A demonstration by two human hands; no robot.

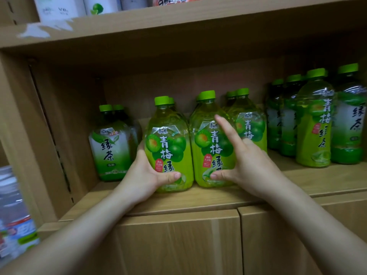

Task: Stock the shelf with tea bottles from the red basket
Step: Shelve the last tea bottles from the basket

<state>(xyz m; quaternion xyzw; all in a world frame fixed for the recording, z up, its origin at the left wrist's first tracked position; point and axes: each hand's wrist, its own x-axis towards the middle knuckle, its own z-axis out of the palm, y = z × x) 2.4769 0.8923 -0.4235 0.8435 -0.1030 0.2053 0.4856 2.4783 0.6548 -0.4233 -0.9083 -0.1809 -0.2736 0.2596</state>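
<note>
While left plum green tea bottle and right plum green tea bottle stand upright side by side near shelf front; your left hand grips former low, fingers curled round it; your right hand touches latter, thumb and index spread.

Small shop or stockroom — wooden shelf lined with rows of identical green-capped tea bottles.

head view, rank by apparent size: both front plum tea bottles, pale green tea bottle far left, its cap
left plum bottle and right plum bottle, alike, tied
pale green tea bottle, farther back
its cap
</note>
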